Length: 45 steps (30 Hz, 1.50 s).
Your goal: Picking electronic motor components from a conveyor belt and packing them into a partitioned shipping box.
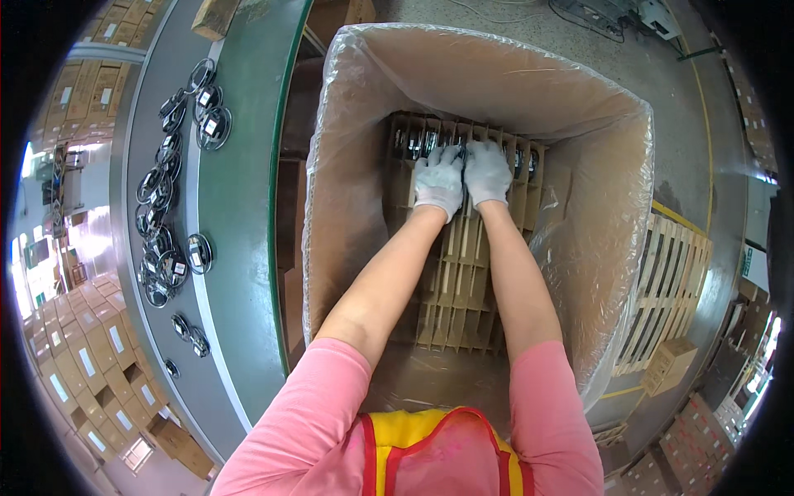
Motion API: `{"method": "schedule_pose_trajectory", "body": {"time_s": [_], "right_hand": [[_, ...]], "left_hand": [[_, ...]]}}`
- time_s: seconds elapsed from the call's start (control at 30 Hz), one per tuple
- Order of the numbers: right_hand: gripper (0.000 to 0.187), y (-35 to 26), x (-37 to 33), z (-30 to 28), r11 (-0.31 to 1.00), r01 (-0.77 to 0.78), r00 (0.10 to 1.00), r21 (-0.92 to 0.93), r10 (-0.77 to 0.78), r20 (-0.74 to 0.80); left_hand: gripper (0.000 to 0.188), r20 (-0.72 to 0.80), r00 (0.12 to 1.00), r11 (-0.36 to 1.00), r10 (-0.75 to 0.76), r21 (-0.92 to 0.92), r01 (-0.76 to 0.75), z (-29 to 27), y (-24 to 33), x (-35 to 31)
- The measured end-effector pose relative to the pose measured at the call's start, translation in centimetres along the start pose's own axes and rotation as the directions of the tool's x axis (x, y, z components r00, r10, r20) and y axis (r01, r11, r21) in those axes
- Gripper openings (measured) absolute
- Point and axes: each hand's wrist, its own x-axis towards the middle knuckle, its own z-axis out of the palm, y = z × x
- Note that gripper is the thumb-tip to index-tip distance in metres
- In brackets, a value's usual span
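Observation:
Both hands wear white gloves and reach deep into a large carton [480,70] lined with clear plastic. My left hand [439,180] lies over the far part of a cardboard divider grid [451,285], its fingers stretched forward and slightly apart. Close beside it is my right hand [486,172], with fingers also extended over the slots. Their fingertips are partly hidden among the dividers. A narrow dark shape shows between the hands, too covered to identify. Black round parts [411,144] stand in far slots left of my hands, and more dark parts [523,161] stand to the right.
On the left runs a grey conveyor [217,405] with a green side surface [240,273]. Several black ring-shaped parts [173,269] lie along it, near a wooden block [215,18]. To the right are a wooden pallet [662,285] and a small carton [670,366].

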Motion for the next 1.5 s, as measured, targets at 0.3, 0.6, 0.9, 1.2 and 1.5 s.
{"method": "schedule_pose_trajectory", "body": {"time_s": [0.3,0.6,0.9,1.2,1.5], "right_hand": [[0.040,0.0,-16.8,-2.5,0.945,0.314,0.918,-0.090,-0.326,-0.227],[0.051,-2.1,-26.2,-2.2,0.852,0.502,0.863,-0.151,-0.505,0.020],[0.085,2.3,-31.0,5.4,0.842,0.503,0.852,-0.196,-0.446,0.273],[0.049,-6.7,-17.4,-8.2,0.864,0.500,0.792,-0.053,-0.481,-0.376],[0.036,-38.5,-21.2,-12.2,0.617,0.720,0.692,0.317,-0.671,-0.267]], "left_hand": [[0.039,-0.222,0.839,0.826,-0.497,-0.418,0.379,-3.9,-0.8,-3.3],[0.037,0.067,0.537,0.459,-0.841,-0.439,0.773,-7.2,-2.3,-7.7],[0.027,-0.416,0.667,0.672,-0.618,-0.719,0.175,-25.2,3.2,-6.9],[0.049,-0.518,0.570,0.672,-0.638,-0.013,0.741,-30.3,-23.1,-33.6],[0.037,-0.352,0.293,0.182,-0.889,0.316,0.931,-33.8,-35.0,-58.5]]}}
